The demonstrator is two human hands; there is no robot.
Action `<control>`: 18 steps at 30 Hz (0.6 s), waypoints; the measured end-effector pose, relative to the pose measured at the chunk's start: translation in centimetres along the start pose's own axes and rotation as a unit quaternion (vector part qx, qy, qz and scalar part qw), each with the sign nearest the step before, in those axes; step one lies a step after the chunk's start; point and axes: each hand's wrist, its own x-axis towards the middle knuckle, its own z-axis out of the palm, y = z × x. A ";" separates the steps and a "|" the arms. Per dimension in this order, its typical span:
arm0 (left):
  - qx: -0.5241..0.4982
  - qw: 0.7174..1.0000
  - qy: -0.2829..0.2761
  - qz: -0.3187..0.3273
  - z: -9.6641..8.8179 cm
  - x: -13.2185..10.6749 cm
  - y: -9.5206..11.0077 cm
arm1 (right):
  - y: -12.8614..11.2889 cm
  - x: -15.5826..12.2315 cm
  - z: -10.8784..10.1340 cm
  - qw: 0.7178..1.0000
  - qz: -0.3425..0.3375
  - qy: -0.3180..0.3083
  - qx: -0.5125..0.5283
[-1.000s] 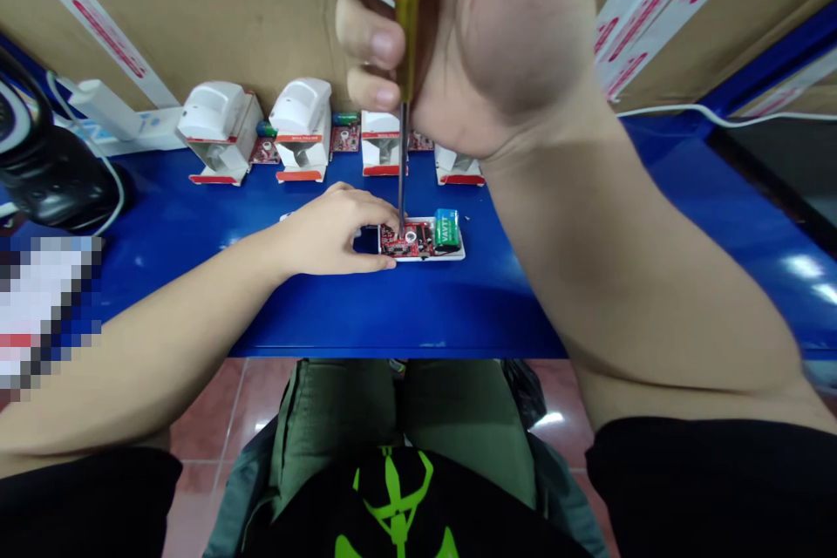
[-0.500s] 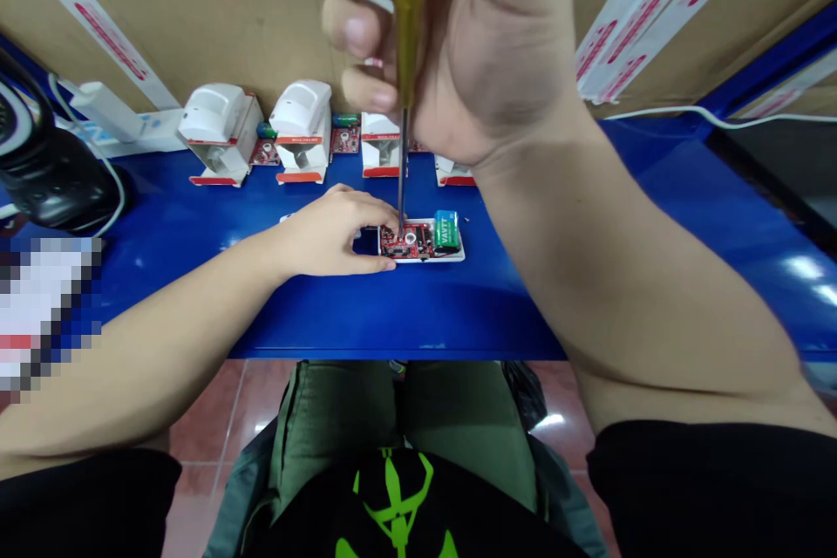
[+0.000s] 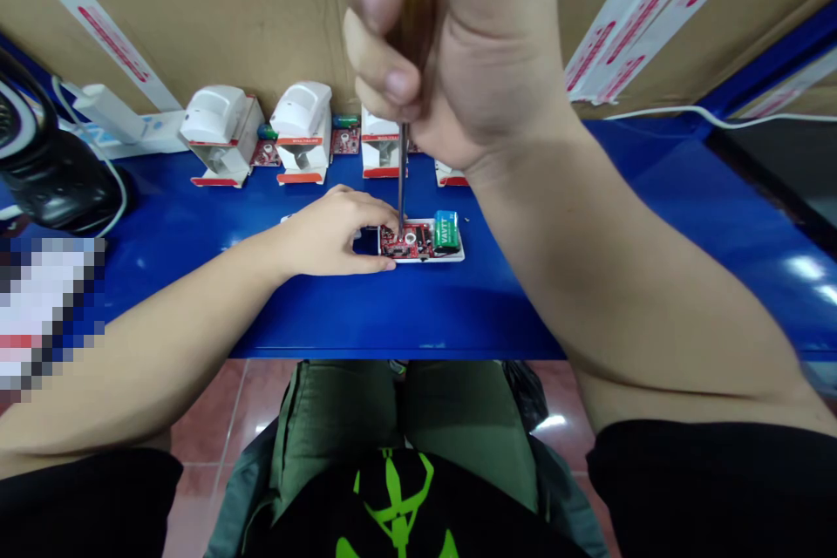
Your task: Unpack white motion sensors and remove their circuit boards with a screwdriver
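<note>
A small white base holds a red circuit board (image 3: 411, 241) and a green battery (image 3: 445, 229) on the blue table (image 3: 418, 305). My left hand (image 3: 333, 231) rests on the table with its fingers curled against the board's left end, gripping it. My right hand (image 3: 458, 35) is raised close to the camera, wrapped round the yellow handle of a screwdriver (image 3: 404, 166). The thin shaft runs straight down and its tip touches the left part of the red board.
Several white sensor housings (image 3: 302, 129) with red boards stand in a row at the back, before a cardboard wall (image 3: 228, 9). A black lamp base (image 3: 52, 179) and a white power strip (image 3: 118, 118) sit at the far left. A white cable (image 3: 706, 113) runs at the right.
My right hand has shifted its grip on the screwdriver handle, its fingers turning round it. The shaft tip stays on the board, and my left hand has not moved.
</note>
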 end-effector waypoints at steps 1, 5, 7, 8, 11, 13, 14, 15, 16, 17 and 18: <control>0.004 1.000 0.000 -0.004 0.0 0.0 0.0 | 0.3 0.1 0.1 1.000 -0.006 -0.001 -0.010; 0.008 1.000 -0.007 -0.022 0.0 -0.1 0.1 | 1.2 0.9 -0.3 0.999 -0.033 -0.021 0.021; 0.004 1.000 -0.011 -0.024 -0.1 -0.1 0.1 | 1.3 1.3 -0.8 0.998 -0.039 -0.008 0.047; 0.002 1.000 -0.010 -0.023 -0.1 -0.1 0.1 | 1.1 1.4 -1.1 0.997 -0.039 0.000 0.060; 0.000 1.000 -0.011 -0.025 -0.1 -0.1 0.1 | 0.1 0.9 -1.3 0.995 -0.029 0.022 0.089; 0.002 0.999 -0.011 -0.030 -0.1 -0.2 0.1 | -0.8 0.1 -0.9 0.993 -0.049 0.044 0.102; 0.002 0.999 -0.009 -0.033 -0.1 -0.2 0.1 | -1.1 -0.3 -0.6 0.991 -0.062 0.059 0.102; 0.002 0.999 -0.004 -0.036 -0.1 -0.1 0.2 | -1.5 -0.8 -0.3 0.989 -0.077 0.080 0.099; 0.000 0.999 0.005 -0.039 0.0 -0.1 0.2 | -1.7 -1.1 0.1 0.985 -0.099 0.104 0.097; -0.002 0.999 0.014 -0.044 0.1 -0.1 0.3 | -2.0 -1.4 0.4 0.983 -0.106 0.122 0.091; -0.004 0.999 0.023 -0.048 0.1 0.0 0.4 | -2.2 -1.6 0.7 0.981 -0.113 0.135 0.087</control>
